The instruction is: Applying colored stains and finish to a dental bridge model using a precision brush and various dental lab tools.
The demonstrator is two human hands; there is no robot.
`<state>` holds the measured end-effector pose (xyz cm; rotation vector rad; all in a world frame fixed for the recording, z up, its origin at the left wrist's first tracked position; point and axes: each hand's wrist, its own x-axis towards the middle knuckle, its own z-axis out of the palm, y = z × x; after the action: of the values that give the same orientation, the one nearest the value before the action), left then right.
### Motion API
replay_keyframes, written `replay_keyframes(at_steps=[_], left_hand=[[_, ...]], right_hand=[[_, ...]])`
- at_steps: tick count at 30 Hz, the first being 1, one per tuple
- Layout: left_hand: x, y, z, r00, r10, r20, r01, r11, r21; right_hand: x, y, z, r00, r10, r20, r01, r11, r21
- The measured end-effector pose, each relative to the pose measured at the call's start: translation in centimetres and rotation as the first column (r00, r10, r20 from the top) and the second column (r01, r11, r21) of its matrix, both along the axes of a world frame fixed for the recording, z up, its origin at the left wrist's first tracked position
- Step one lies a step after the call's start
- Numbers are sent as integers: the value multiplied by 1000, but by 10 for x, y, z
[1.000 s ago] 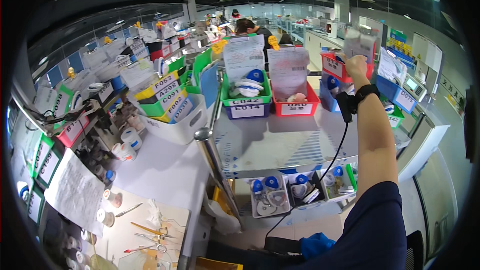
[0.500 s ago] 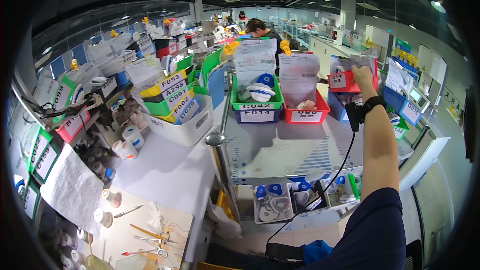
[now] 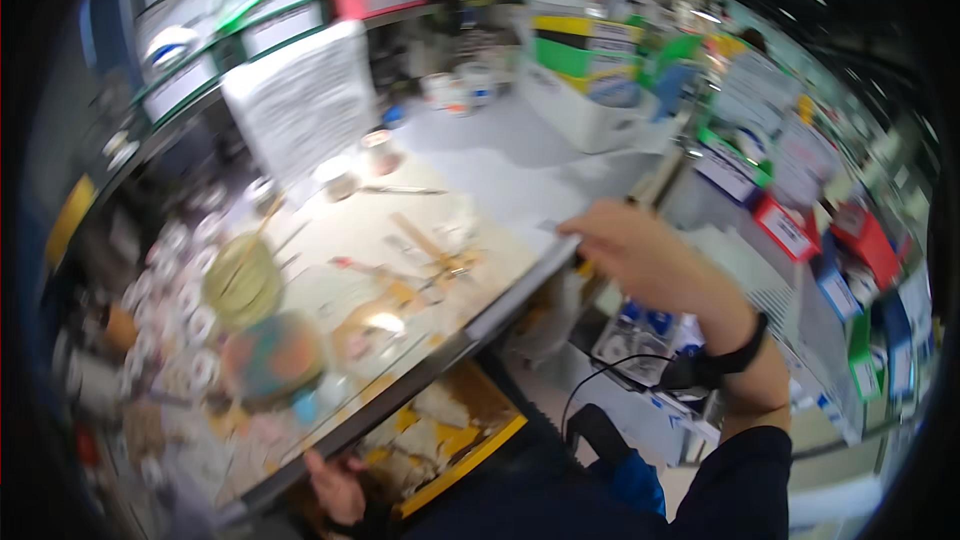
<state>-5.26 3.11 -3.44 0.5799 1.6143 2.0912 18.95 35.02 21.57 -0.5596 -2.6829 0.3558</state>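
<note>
The view is smeared by motion. My left hand (image 3: 337,488) is at the near edge of the worktable, fingers apart, beside a pulled-out drawer (image 3: 505,432) with pale scraps in it. My right hand (image 3: 630,245) hovers by the table's right edge, fingers loosely bent and apart; I see nothing in it. A black band with a cabled device circles that wrist. On the table's pale work mat (image 3: 490,275) lie a pair of scissors (image 3: 455,265), a thin metal tool (image 3: 400,189) and a brownish stick (image 3: 415,236). A round multicoloured object (image 3: 272,355) sits near a yellow-green cup (image 3: 243,280).
Several small white jars (image 3: 170,280) crowd the left side. A written sheet (image 3: 305,100) hangs behind the mat. A white bin (image 3: 585,120) with stacked coloured trays stands farther back. On the right bench are a red tray (image 3: 785,227) and another red tray (image 3: 866,245).
The view has swung left and down to the worktable. My right hand has left the red tray on the bench and come back to the table edge. My left hand has come into view.
</note>
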Motion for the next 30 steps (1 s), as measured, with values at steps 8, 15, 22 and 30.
replay_keyframes(at_steps=[8,15,22,30], left_hand=[[10,-6,18,974,5,227,-1,1000,-17],[5,-11,17,977,-12,212,16,1000,-19],[-2,-2,21,976,-94,196,101,995,-27],[5,-20,44,872,-242,425,345,921,-182]], right_hand=[[-155,16,-121,946,-180,269,197,980,-37],[-164,0,-104,999,41,-22,-39,997,66],[-143,24,-115,999,-21,46,19,999,34],[-170,12,-119,995,33,96,-14,981,-195]])
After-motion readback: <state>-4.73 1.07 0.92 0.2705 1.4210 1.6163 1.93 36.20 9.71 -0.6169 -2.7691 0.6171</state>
